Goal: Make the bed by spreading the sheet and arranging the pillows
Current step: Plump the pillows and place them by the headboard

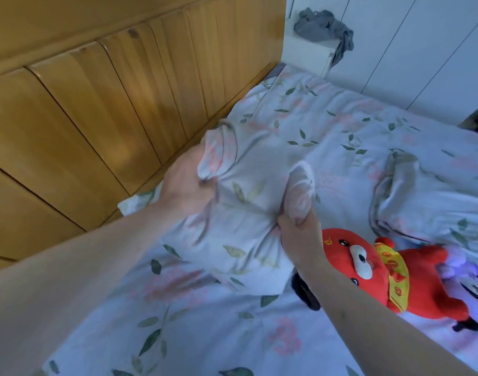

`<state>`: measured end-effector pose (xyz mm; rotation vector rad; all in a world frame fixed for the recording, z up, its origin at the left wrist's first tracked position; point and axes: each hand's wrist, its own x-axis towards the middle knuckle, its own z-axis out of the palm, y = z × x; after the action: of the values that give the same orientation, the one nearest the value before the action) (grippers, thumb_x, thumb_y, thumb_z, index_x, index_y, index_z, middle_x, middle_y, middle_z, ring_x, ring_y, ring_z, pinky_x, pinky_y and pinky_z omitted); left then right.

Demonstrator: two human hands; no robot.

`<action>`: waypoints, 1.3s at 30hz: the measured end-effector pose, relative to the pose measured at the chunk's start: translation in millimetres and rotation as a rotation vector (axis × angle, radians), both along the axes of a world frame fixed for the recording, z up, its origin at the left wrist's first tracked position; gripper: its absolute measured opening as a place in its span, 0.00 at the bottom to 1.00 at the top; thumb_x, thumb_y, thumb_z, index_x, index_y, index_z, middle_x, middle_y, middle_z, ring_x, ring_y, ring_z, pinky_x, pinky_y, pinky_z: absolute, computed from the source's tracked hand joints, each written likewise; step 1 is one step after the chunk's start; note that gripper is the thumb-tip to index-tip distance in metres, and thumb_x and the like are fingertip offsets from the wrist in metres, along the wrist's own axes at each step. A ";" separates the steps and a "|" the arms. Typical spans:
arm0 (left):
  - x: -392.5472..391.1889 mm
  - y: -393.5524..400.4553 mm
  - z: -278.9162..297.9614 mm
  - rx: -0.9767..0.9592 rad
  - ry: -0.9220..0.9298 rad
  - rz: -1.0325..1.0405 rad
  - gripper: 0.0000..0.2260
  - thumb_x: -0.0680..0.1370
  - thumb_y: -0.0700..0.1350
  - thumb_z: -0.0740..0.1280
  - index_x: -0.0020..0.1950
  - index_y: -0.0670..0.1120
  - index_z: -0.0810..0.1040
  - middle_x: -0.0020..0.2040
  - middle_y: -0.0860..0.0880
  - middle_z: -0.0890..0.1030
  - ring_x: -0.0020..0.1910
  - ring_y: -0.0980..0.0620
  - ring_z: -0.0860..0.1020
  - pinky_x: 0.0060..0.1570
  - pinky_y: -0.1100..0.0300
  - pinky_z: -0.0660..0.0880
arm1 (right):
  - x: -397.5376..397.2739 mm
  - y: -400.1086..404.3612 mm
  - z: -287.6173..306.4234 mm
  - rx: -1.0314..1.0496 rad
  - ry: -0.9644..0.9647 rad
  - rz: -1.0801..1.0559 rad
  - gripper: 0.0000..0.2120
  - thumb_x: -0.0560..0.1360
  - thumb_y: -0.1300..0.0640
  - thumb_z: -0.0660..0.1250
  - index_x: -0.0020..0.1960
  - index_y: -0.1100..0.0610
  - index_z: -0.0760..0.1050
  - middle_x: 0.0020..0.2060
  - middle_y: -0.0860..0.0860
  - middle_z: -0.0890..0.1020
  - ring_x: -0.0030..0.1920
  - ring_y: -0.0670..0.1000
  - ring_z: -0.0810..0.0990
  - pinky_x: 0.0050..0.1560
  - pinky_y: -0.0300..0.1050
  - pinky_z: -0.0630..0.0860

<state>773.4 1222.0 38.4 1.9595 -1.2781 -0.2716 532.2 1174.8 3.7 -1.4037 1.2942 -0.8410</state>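
A: Left edge first. Wooden headboard [110,109] runs along the left, far end meeting a white cabinet [305,50] with a grey cloth [322,25] bunched on top.

B: And the pillow [243,207]?

A: Floral case, same print as the sheet [205,335] under it. Lifted just beside the headboard, mid-bed, held between both hands.

B: Left hand [186,188]?

A: Forearm reaches in from near left. Fingers curled round a gathered corner of the case, fabric puckered at the grip.

B: Right hand [300,234]?

A: Comes in from near right, wrist bent, thumb and fingers pinching a bunched corner that stands up above the knuckles.

B: Doing this step well?

A: My judgement: keep both corners taut, shake the filling level, then lay the long edge flush against the headboard. Sheet beneath looks wrinkled, so smoothing it first would help.

B: Further right?

A: Red plush toy [390,275] lies near the right wrist, a purple plush [466,278] beyond it. Rumpled floral bedding [422,191] heaped far right. Toys likely need shifting before the cloth is spread.
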 end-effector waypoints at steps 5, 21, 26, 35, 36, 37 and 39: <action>46.7 -11.5 27.1 0.022 -0.065 0.050 0.28 0.73 0.50 0.72 0.72 0.58 0.69 0.67 0.55 0.77 0.68 0.48 0.74 0.63 0.57 0.70 | 39.8 -32.0 2.5 0.072 0.055 0.067 0.30 0.67 0.43 0.72 0.67 0.48 0.73 0.54 0.46 0.84 0.53 0.50 0.83 0.55 0.54 0.81; 22.9 73.8 -156.6 1.049 -0.071 -0.191 0.53 0.67 0.72 0.68 0.82 0.51 0.48 0.82 0.52 0.45 0.80 0.43 0.51 0.74 0.45 0.62 | -14.7 44.5 -120.7 0.434 0.525 0.366 0.35 0.77 0.51 0.70 0.79 0.47 0.58 0.70 0.46 0.68 0.52 0.49 0.80 0.45 0.42 0.78; -13.8 104.1 -163.0 0.836 0.117 0.437 0.52 0.62 0.70 0.74 0.76 0.46 0.57 0.74 0.42 0.61 0.71 0.37 0.65 0.62 0.41 0.73 | -98.0 56.0 -122.9 0.448 0.565 0.107 0.25 0.75 0.54 0.72 0.69 0.51 0.70 0.61 0.47 0.77 0.58 0.49 0.76 0.58 0.46 0.72; -9.4 72.4 -179.7 0.619 0.793 0.877 0.61 0.52 0.67 0.80 0.77 0.40 0.61 0.64 0.39 0.78 0.50 0.37 0.82 0.37 0.49 0.82 | -186.1 34.5 -113.9 0.771 0.334 -0.333 0.26 0.75 0.42 0.71 0.64 0.57 0.69 0.49 0.53 0.77 0.51 0.57 0.83 0.48 0.55 0.83; -8.9 64.7 -168.8 0.568 0.667 0.826 0.58 0.55 0.62 0.80 0.77 0.41 0.61 0.67 0.40 0.76 0.57 0.36 0.80 0.47 0.46 0.81 | -187.3 31.9 -114.9 0.776 0.324 -0.363 0.29 0.74 0.40 0.72 0.65 0.57 0.68 0.50 0.52 0.77 0.51 0.57 0.83 0.47 0.55 0.84; -9.5 61.6 -158.1 0.495 0.550 0.751 0.49 0.61 0.56 0.80 0.76 0.42 0.63 0.68 0.41 0.76 0.60 0.36 0.78 0.53 0.45 0.79 | -190.2 30.5 -115.0 0.778 0.306 -0.386 0.32 0.72 0.38 0.73 0.66 0.57 0.67 0.50 0.50 0.77 0.51 0.56 0.83 0.46 0.55 0.85; -5.4 56.4 -143.2 0.306 0.345 0.566 0.29 0.71 0.46 0.76 0.69 0.46 0.68 0.61 0.44 0.78 0.58 0.37 0.77 0.54 0.44 0.77 | -189.5 28.1 -116.5 0.781 0.289 -0.412 0.36 0.71 0.37 0.73 0.68 0.56 0.65 0.52 0.50 0.77 0.50 0.55 0.84 0.45 0.55 0.85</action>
<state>768.0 1278.4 -104.8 2.3133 -0.4523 -0.5114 342.7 1202.9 -112.8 -0.6516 1.9042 -0.3070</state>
